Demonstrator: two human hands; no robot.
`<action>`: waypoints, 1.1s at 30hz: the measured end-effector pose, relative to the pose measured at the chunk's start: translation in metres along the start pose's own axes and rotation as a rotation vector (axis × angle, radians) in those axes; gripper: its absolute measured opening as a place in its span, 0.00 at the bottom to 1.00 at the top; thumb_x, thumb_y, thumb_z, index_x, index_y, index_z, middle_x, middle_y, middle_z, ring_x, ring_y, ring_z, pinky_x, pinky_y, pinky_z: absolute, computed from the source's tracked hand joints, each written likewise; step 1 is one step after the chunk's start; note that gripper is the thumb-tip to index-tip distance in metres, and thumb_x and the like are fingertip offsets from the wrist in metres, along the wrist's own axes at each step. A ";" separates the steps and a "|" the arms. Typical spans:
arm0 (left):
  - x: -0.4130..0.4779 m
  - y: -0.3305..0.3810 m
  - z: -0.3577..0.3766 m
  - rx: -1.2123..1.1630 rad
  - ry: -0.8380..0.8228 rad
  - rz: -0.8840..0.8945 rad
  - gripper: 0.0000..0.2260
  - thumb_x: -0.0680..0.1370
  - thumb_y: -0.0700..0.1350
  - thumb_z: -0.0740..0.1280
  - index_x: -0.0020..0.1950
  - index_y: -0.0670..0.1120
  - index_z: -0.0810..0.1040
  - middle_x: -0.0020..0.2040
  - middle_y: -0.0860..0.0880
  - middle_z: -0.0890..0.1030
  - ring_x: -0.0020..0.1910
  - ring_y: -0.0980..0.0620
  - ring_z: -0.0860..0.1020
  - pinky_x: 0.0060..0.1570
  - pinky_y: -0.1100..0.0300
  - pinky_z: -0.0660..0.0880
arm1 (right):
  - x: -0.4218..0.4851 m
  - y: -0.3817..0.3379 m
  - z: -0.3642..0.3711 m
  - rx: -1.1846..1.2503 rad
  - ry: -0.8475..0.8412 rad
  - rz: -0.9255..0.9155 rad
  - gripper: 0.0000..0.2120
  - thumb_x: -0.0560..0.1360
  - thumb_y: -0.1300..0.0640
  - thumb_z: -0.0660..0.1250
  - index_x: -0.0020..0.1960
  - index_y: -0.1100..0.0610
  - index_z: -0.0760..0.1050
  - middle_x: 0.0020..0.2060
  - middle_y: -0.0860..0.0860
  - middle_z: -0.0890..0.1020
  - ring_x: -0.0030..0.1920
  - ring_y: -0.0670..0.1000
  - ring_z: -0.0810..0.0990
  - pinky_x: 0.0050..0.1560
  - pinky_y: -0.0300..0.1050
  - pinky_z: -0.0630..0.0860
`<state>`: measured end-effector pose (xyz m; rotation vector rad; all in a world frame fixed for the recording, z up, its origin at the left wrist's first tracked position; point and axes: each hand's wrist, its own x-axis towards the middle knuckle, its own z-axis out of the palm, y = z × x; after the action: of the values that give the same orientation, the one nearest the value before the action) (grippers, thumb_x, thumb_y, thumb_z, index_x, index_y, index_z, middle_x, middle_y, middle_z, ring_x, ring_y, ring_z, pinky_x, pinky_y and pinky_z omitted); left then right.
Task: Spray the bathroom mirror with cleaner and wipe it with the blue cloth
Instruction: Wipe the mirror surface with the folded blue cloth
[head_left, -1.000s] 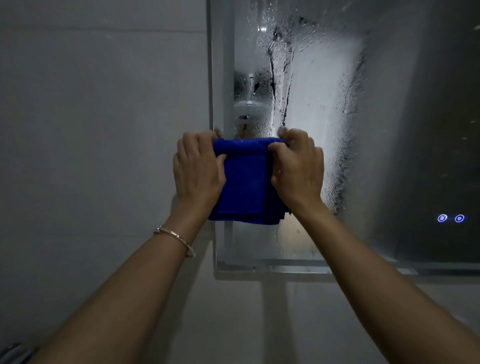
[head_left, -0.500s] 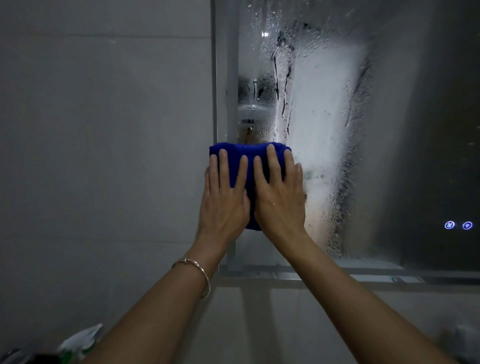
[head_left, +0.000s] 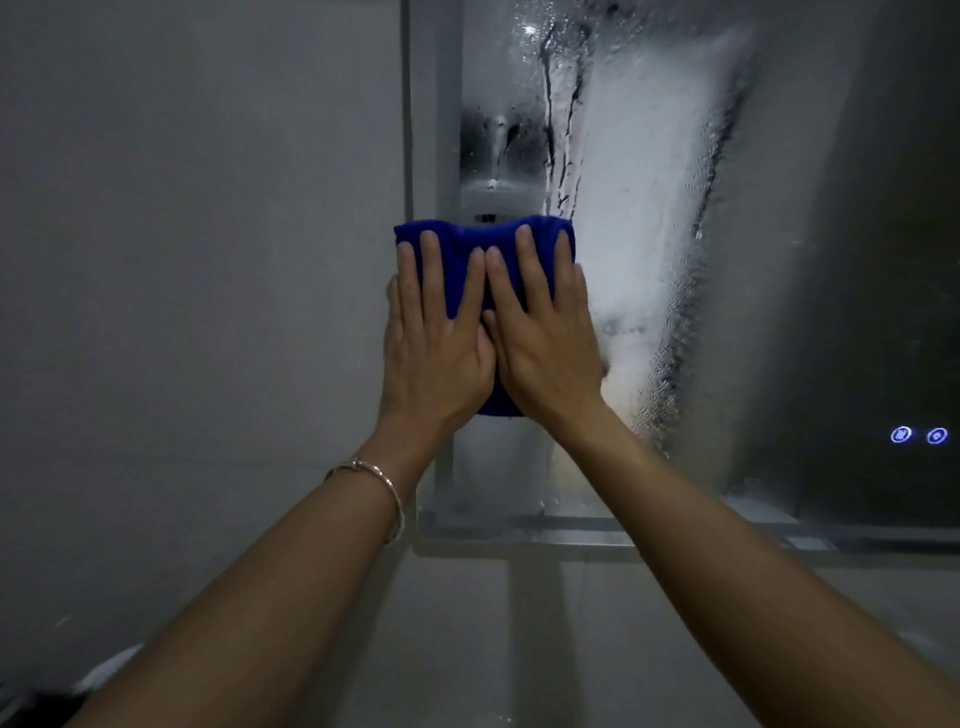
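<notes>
The bathroom mirror (head_left: 779, 260) fills the upper right, wet with droplets and running streaks of cleaner. A folded blue cloth (head_left: 457, 244) lies flat against the mirror's lower left part, close to its left edge. My left hand (head_left: 431, 343) and my right hand (head_left: 540, 338) press side by side on the cloth with straight fingers, thumbs meeting in the middle. Most of the cloth is hidden under my hands. No spray bottle is in view.
A plain grey tiled wall (head_left: 197, 260) runs to the left of the mirror and below it. Two small lit blue touch buttons (head_left: 918, 435) glow at the mirror's lower right. The mirror's bottom frame (head_left: 571, 535) sits just under my wrists.
A second ago both hands gripped the cloth by its top edge with curled fingers. They have since flattened onto it, side by side, pressing it on the glass.
</notes>
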<state>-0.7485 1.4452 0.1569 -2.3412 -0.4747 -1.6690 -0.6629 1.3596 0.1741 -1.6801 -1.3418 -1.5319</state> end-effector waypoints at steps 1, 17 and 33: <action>0.009 0.008 0.000 0.007 0.013 0.000 0.26 0.79 0.46 0.52 0.77 0.44 0.51 0.75 0.35 0.51 0.75 0.37 0.47 0.72 0.45 0.46 | 0.006 0.009 -0.004 -0.016 0.009 -0.011 0.23 0.82 0.51 0.51 0.73 0.61 0.60 0.71 0.64 0.65 0.72 0.67 0.58 0.71 0.59 0.56; 0.003 0.125 0.041 0.025 -0.033 0.179 0.24 0.81 0.50 0.46 0.76 0.44 0.49 0.75 0.37 0.54 0.74 0.38 0.53 0.73 0.45 0.50 | -0.074 0.113 -0.041 -0.096 -0.058 0.164 0.25 0.83 0.51 0.48 0.76 0.60 0.52 0.74 0.64 0.56 0.74 0.68 0.52 0.74 0.56 0.47; -0.161 0.068 0.054 0.130 -0.316 0.197 0.29 0.81 0.51 0.50 0.77 0.44 0.41 0.75 0.35 0.39 0.75 0.36 0.43 0.73 0.45 0.43 | -0.211 0.005 0.000 0.107 -0.241 0.247 0.36 0.79 0.53 0.57 0.77 0.59 0.37 0.76 0.60 0.39 0.74 0.68 0.42 0.74 0.60 0.43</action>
<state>-0.7233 1.3809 -0.0132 -2.4711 -0.3791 -1.1532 -0.6340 1.2887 -0.0231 -1.9264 -1.2509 -1.1294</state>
